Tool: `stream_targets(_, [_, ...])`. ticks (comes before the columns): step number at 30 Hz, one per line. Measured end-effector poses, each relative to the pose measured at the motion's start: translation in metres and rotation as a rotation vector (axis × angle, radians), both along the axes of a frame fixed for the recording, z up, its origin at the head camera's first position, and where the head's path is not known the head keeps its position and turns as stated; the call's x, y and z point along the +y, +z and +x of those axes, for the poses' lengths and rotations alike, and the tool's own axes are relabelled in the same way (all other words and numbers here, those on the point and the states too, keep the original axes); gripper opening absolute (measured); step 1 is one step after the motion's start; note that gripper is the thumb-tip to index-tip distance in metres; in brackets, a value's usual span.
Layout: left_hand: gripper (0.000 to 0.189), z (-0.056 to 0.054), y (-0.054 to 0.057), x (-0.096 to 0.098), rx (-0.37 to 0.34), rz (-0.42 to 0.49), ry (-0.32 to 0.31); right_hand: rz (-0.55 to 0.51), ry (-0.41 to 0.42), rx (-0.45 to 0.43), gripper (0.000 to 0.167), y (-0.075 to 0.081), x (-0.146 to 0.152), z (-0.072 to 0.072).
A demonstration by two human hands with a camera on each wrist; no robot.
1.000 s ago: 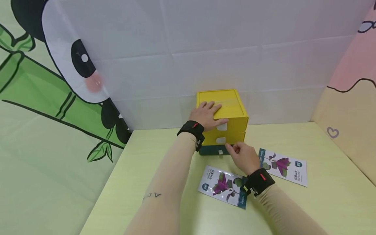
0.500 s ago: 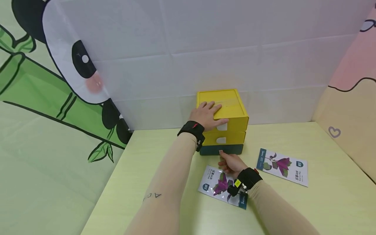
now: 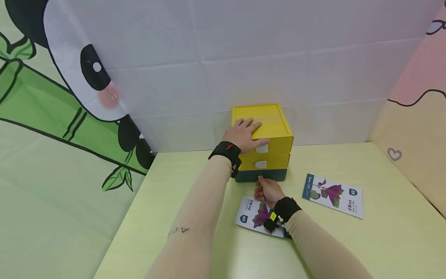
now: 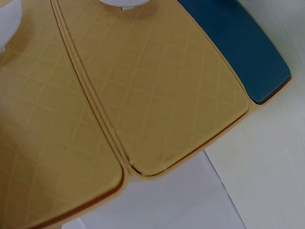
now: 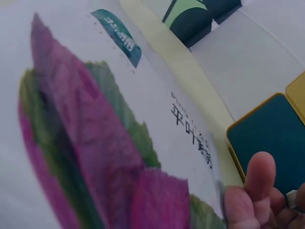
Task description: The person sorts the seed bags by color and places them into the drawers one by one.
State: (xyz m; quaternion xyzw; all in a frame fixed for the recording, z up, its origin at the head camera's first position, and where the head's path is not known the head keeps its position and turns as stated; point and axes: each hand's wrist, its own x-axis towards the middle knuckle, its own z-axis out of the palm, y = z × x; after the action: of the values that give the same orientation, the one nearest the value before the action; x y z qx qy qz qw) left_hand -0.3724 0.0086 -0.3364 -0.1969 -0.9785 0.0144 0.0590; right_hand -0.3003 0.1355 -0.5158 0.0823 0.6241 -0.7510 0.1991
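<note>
My left hand (image 3: 240, 135) rests on top of a small yellow drawer box (image 3: 273, 118), fingers spread. Below two yellow drawers is a dark teal bottom drawer (image 3: 245, 176). At its front, my right hand (image 3: 270, 192) pinches the small white pull tab (image 3: 260, 178), mostly covered by the thumb. The right wrist view has the curled fingers (image 5: 259, 179) beside the teal drawer (image 5: 267, 129). Under the right wrist lies a white packet (image 3: 245, 209) printed with a purple plant, partly hidden. The left wrist view shows the yellow drawer front (image 4: 157, 95) up close, with no hand visible.
A second flower-printed packet (image 3: 334, 195) lies flat to the right on the pale table (image 3: 181, 174). Behind the drawer box hangs a white cloth backdrop (image 3: 167, 93) with cartoon prints. A beige printed panel (image 3: 414, 128) borders the right side.
My right hand has moved left from the teal drawer's right part to its white tab, its wrist now over the nearer packet. My left hand has stayed on the box top.
</note>
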Motion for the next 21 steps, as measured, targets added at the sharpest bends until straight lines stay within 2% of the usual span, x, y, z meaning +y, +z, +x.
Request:
stream_targets(11, [0.084,-0.0022,-0.0063,-0.0012,0.005,-0.003,0.000,0.111,-0.071,0.096,0.038,-0.0015,-0.0052,0.0084])
stream_targets(21, [0.084,-0.0019,-0.0006,-0.0011,-0.009,-0.002,0.007,0.155,-0.072,0.099,0.037,0.0009,-0.0066,0.0064])
